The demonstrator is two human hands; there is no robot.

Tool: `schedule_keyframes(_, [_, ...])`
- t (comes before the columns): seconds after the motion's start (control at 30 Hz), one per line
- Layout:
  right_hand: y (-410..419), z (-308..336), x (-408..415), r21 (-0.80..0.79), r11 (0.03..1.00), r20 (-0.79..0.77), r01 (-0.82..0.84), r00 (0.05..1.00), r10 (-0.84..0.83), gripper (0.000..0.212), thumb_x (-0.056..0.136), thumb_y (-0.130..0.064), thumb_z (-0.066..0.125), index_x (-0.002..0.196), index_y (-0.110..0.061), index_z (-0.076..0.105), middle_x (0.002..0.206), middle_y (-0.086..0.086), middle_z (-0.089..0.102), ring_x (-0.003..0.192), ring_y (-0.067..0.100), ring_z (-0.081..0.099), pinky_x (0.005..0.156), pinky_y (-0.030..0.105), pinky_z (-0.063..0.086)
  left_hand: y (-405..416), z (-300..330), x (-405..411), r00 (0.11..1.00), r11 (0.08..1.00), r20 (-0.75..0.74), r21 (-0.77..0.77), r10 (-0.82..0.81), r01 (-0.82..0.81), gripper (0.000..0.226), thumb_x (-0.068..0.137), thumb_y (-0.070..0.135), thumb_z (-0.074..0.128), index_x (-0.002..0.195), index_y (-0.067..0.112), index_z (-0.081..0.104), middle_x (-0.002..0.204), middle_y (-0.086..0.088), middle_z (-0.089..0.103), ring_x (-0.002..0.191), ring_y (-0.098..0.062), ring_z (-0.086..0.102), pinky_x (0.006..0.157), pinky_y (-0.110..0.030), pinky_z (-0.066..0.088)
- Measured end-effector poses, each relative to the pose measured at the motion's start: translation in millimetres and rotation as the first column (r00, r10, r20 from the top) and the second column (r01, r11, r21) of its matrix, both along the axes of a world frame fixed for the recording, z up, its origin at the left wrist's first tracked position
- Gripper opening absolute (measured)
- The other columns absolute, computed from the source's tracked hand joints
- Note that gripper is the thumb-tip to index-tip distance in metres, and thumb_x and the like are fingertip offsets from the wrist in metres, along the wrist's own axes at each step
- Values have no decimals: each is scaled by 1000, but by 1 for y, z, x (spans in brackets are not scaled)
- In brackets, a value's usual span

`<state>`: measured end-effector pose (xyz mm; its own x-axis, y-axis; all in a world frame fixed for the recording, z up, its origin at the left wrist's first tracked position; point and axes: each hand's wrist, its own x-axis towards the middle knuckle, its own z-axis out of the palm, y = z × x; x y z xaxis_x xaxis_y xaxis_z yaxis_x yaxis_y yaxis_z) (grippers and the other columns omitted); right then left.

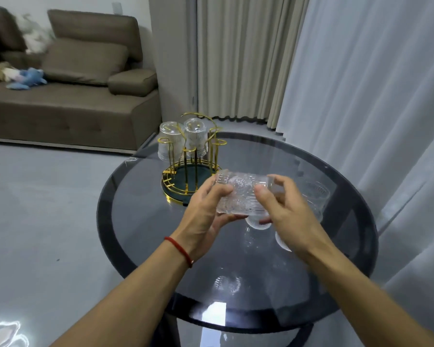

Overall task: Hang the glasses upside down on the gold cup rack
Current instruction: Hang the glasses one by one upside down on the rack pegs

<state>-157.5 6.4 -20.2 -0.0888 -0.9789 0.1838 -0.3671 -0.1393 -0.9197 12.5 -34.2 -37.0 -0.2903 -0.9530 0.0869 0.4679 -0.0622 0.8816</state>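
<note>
Low in the frame, 2 bare forearms reached up over the round dark glass table (125, 236). At center, the left hand (206, 211) and the right hand (283, 209) together gripped 1 patterned clear glass (238, 194), held sideways above the tabletop. Another glass (316, 196) stood just right of the hands. Beyond them, center-left, the gold cup rack (186, 176) stood on the table with 2 glasses (194, 136) hung upside down. A brown sofa (68, 101) filled the upper left.
</note>
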Motion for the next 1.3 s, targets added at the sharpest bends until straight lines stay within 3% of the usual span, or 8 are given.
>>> schedule_keyframes(0.07, [-15, 11, 5, -47, 997, -9, 65, 998, -65, 51, 92, -62, 59, 135, -38, 46, 128, -3, 65, 98, 16, 72, 94, 51, 57, -13, -9, 8, 973, 990, 188, -60, 134, -125, 46, 91, 43, 58, 130, 19, 62, 123, -7, 70, 116, -28, 65, 92, -47, 58])
schedule_keyframes(0.1, [-23, 18, 5, -82, 991, -31, 107, 994, -109, 52, 92, -60, 60, 137, -39, 44, 134, -3, 61, 107, 18, 69, 98, 52, 54, -20, -17, 13, 893, 965, 368, -138, 258, -222, 46, 92, 49, 51, 130, 26, 62, 121, 1, 69, 116, -22, 62, 96, -47, 55])
schedule_keyframes(0.17, [-45, 35, 1, -147, 974, -51, 171, 982, -180, 58, 93, -55, 63, 144, -36, 42, 145, -2, 53, 125, 25, 59, 105, 54, 49, -35, -41, 25, 533, 876, 695, -383, 482, -294, 48, 95, 48, 48, 137, 27, 57, 134, 3, 62, 130, -19, 48, 110, -48, 42])
schedule_keyframes(0.23, [-73, 53, -3, -186, 958, -82, 220, 968, -238, 62, 92, -49, 66, 147, -34, 40, 149, -1, 48, 131, 24, 53, 110, 51, 45, -47, -64, 32, 173, 854, 840, -485, 515, -186, 59, 93, 43, 57, 147, 25, 46, 154, -8, 43, 146, -26, 25, 117, -48, 31])
schedule_keyframes(0.33, [-122, 79, -2, -203, 947, -164, 250, 944, -285, 68, 91, -40, 68, 150, -29, 36, 149, 6, 47, 132, 26, 51, 108, 41, 45, -58, -88, 33, -22, 878, 879, -476, 476, -39, 77, 91, 47, 58, 157, 31, 22, 169, -7, 9, 154, -27, 0, 123, -52, 18])
schedule_keyframes(0.57, [-214, 117, 13, -152, 974, -296, 170, 932, -209, 84, 80, -42, 81, 150, -14, 42, 148, 7, 51, 132, 26, 53, 109, 42, 46, -64, -110, 29, -117, 869, 862, -493, 493, 28, 79, 96, 55, 38, 159, 31, -3, 170, -6, -9, 153, -25, -18, 124, -56, 6])
schedule_keyframes(1.07, [-268, 104, 36, 77, 991, -552, -111, 823, 135, 82, 78, -30, 88, 147, -7, 51, 149, 15, 54, 137, 34, 50, 115, 52, 42, -63, -114, 25, -137, 860, 851, -509, 508, 24, 78, 95, 54, 33, 159, 30, -5, 169, -8, -10, 153, -27, -20, 124, -57, 4])
schedule_keyframes(1.3, [-279, 92, 32, 177, 961, -594, -214, 755, 278, 83, 74, -28, 90, 147, -10, 53, 148, 7, 56, 138, 27, 49, 109, 37, 40, -63, -114, 24, -129, 866, 858, -499, 498, 23, 76, 96, 53, 31, 159, 31, -5, 169, -7, -10, 153, -28, -20, 123, -58, 3])
